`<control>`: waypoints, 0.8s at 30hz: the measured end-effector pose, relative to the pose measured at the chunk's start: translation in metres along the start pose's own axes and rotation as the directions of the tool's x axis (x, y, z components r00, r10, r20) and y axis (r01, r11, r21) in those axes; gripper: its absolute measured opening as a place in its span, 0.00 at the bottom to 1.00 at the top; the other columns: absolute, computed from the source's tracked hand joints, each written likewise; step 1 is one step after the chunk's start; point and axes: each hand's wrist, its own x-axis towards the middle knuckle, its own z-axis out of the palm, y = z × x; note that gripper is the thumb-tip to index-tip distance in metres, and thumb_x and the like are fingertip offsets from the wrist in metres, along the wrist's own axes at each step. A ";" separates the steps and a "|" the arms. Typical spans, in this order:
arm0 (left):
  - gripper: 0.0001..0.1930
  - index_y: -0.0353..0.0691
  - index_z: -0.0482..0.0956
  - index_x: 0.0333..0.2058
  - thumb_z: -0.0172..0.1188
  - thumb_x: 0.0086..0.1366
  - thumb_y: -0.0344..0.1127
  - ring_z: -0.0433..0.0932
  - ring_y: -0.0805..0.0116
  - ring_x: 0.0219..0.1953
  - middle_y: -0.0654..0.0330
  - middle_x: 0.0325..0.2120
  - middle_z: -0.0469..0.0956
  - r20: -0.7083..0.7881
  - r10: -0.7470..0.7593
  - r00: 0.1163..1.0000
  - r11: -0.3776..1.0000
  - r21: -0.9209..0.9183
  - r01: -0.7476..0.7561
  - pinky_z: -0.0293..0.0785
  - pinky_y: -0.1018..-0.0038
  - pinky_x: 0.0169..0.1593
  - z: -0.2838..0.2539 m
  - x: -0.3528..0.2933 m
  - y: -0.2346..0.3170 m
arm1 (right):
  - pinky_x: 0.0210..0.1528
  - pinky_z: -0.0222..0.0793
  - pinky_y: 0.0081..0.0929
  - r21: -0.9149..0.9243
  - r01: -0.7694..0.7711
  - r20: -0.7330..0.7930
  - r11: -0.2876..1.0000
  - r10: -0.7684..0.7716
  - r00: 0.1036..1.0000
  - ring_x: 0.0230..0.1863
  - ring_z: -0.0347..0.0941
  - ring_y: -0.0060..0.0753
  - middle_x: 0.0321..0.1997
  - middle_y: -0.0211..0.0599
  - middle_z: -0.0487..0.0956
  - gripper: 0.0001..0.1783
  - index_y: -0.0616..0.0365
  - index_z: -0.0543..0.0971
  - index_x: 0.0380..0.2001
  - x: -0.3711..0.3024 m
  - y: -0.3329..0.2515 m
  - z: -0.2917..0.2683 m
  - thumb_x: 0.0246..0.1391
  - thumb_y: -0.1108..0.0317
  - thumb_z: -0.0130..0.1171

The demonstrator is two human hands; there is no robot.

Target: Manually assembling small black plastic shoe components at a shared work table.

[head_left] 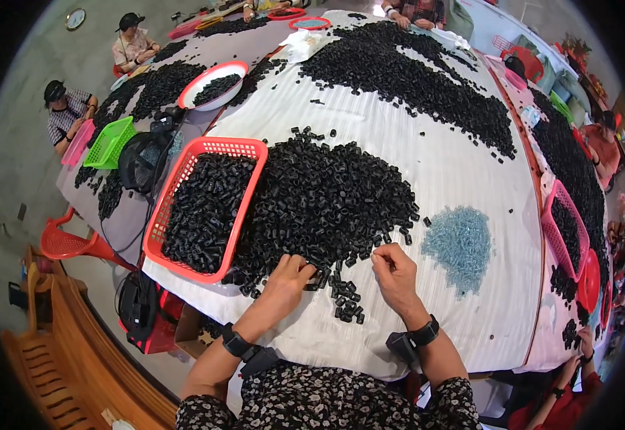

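Note:
A large heap of small black plastic tube-shaped pieces (327, 193) covers the middle of the white-covered table before me. At its near edge my left hand (289, 282) has its fingers curled together among the pieces, with black pieces at the fingertips. My right hand (397, 276) is off the heap's near right edge, thumb and fingers pinched; whatever is between them is too small to make out. Between and below the hands lies a little trail of black pieces (347, 299). Right of my right hand is a pile of small pale-blue translucent pieces (460, 247).
A red plastic basket (255, 154) full of black pieces stands left of the heap. Farther off are another black heap (406, 72), a red-rimmed white basin (235, 69), a green basket (114, 143) and a pink basket (569, 247). Several people sit around the tables. A wooden bench (69, 358) stands lower left.

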 end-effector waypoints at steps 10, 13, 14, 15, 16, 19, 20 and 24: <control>0.11 0.33 0.74 0.35 0.55 0.50 0.19 0.73 0.60 0.35 0.55 0.31 0.72 -0.157 0.001 0.988 0.997 -0.075 -0.013 0.71 0.71 0.38 -0.009 0.003 -0.002 | 0.24 0.59 0.14 -0.025 0.095 -0.047 0.995 -0.096 0.994 0.22 0.61 0.14 0.23 0.22 0.69 0.02 0.61 0.74 0.30 0.004 -0.011 0.002 0.53 0.75 0.55; 0.06 0.35 0.74 0.35 0.52 0.58 0.24 0.74 0.74 0.26 0.61 0.26 0.75 -0.054 -0.313 0.948 0.761 -0.612 0.216 0.70 0.77 0.31 -0.019 -0.002 0.003 | 0.24 0.62 0.13 0.114 -0.024 -0.015 0.993 0.026 1.000 0.24 0.64 0.13 0.27 0.25 0.70 0.03 0.60 0.74 0.34 -0.002 -0.004 0.003 0.54 0.75 0.54; 0.06 0.35 0.74 0.35 0.52 0.58 0.24 0.74 0.74 0.26 0.61 0.26 0.75 -0.071 -0.315 0.947 0.765 -0.609 0.208 0.70 0.77 0.31 -0.022 -0.002 0.005 | 0.24 0.62 0.13 0.115 -0.009 -0.007 0.993 0.010 1.000 0.24 0.64 0.13 0.27 0.25 0.70 0.03 0.60 0.74 0.34 0.000 -0.010 0.005 0.54 0.75 0.54; 0.06 0.35 0.75 0.36 0.53 0.59 0.24 0.73 0.79 0.27 0.64 0.26 0.74 0.019 -0.369 0.929 0.621 -0.738 0.262 0.69 0.80 0.31 -0.026 -0.001 0.010 | 0.25 0.64 0.13 0.213 -0.066 0.018 0.975 0.064 0.998 0.24 0.65 0.13 0.27 0.26 0.71 0.04 0.61 0.73 0.35 -0.001 -0.023 0.008 0.54 0.76 0.54; 0.06 0.35 0.75 0.36 0.53 0.60 0.25 0.71 0.83 0.28 0.67 0.26 0.74 0.119 -0.401 0.908 0.454 -0.835 0.310 0.68 0.83 0.31 -0.030 0.000 0.015 | 0.26 0.66 0.14 0.308 -0.125 0.048 0.943 0.116 0.992 0.25 0.67 0.13 0.28 0.26 0.71 0.05 0.61 0.73 0.36 -0.001 -0.037 0.011 0.55 0.76 0.53; 0.06 0.35 0.76 0.37 0.54 0.60 0.26 0.69 0.87 0.29 0.70 0.27 0.73 0.167 -0.386 0.907 0.346 -0.885 0.311 0.67 0.87 0.31 -0.039 0.001 0.025 | 0.27 0.66 0.12 0.385 -0.159 0.151 0.909 0.108 0.983 0.25 0.66 0.12 0.29 0.26 0.72 0.06 0.62 0.73 0.36 0.005 -0.074 0.025 0.54 0.77 0.54; 0.06 0.35 0.76 0.37 0.55 0.60 0.26 0.69 0.87 0.28 0.70 0.27 0.73 0.194 -0.395 0.898 0.342 -0.876 0.340 0.67 0.87 0.31 -0.039 0.001 0.029 | 0.26 0.64 0.11 0.412 -0.168 0.226 0.896 0.078 0.971 0.24 0.65 0.10 0.29 0.25 0.71 0.06 0.61 0.73 0.37 0.007 -0.084 0.028 0.55 0.77 0.54; 0.07 0.33 0.76 0.36 0.58 0.58 0.26 0.69 0.85 0.27 0.68 0.27 0.74 0.103 -0.373 0.922 0.492 -0.820 0.291 0.67 0.85 0.30 -0.037 0.002 0.040 | 0.27 0.62 0.11 0.398 -0.140 0.293 0.906 0.019 0.956 0.26 0.66 0.11 0.30 0.26 0.71 0.04 0.61 0.74 0.34 0.003 -0.094 0.035 0.54 0.75 0.56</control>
